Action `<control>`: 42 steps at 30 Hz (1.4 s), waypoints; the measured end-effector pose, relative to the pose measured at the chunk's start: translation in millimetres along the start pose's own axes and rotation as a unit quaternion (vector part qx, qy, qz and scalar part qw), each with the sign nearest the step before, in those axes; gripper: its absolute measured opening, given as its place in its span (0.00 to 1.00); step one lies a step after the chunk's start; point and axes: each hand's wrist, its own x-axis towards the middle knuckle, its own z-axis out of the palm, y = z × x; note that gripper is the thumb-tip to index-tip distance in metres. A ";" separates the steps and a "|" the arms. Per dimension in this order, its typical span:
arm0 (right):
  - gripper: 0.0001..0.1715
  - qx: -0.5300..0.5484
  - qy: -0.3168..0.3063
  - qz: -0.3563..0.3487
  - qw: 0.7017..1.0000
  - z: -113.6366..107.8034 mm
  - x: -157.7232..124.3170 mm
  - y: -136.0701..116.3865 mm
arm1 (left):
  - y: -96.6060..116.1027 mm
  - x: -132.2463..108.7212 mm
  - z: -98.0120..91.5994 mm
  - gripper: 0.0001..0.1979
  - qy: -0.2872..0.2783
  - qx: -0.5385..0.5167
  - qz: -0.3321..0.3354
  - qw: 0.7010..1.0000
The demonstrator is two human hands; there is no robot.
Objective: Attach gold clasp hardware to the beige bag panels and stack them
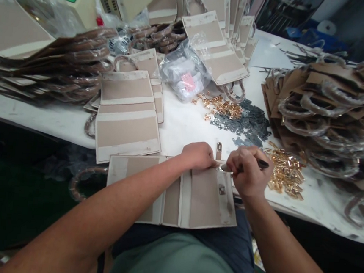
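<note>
A flat, unfolded beige handbag panel (204, 202) lies across the table's front edge, partly over my lap. My left hand (199, 155) is closed at its far edge, fingertips pinching the panel there; part of the grip is hidden. Held in the fist of my right hand (251, 170) is a dark-handled tool (263, 163), its kind unclear. Its pale metal tip touches the panel just beside my left fingertips. A small metal fitting (222, 189) sits on the panel's right strip. Beyond the far edge sticks out a short tab (219, 149) with a metal piece.
Gold-coloured fittings (285, 173) lie heaped right of my right hand. Farther back are dark flat plates (250, 121) and small gold pieces (224, 106). More panels (126, 114) lie at left. Stacks of wrapped-handle bag pieces (328, 102) flank the table, and a plastic bag (184, 75) stands behind.
</note>
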 end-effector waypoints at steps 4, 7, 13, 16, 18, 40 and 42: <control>0.25 -0.062 -0.049 -0.011 0.997 6.1 -0.3 -5.7 | -2.2 3.5 2.4 0.17 -0.007 0.005 0.022 1.000; 0.24 -0.132 -0.077 -0.005 0.988 6.7 -4.0 -4.1 | -5.1 7.2 4.5 0.17 -0.005 0.004 0.036 0.999; 0.25 -0.116 -0.077 0.008 0.990 1.2 -1.6 -1.9 | -10.7 7.0 4.2 0.17 -0.002 -0.024 0.048 0.999; 0.24 -0.014 -0.058 -0.006 0.998 3.6 7.4 -12.8 | -10.4 5.4 4.2 0.13 0.003 -0.043 0.039 0.998; 0.22 0.049 -0.045 -0.029 0.997 5.4 11.0 -19.2 | -10.1 5.5 5.3 0.11 0.009 -0.056 0.032 0.998; 0.20 0.077 -0.013 0.004 0.997 -9.1 6.0 0.2 | -8.1 5.6 5.8 0.12 0.009 -0.056 0.014 0.998; 0.22 0.047 -0.016 0.035 0.998 -10.2 3.7 8.0 | -8.6 6.2 6.0 0.13 0.011 -0.064 0.018 0.998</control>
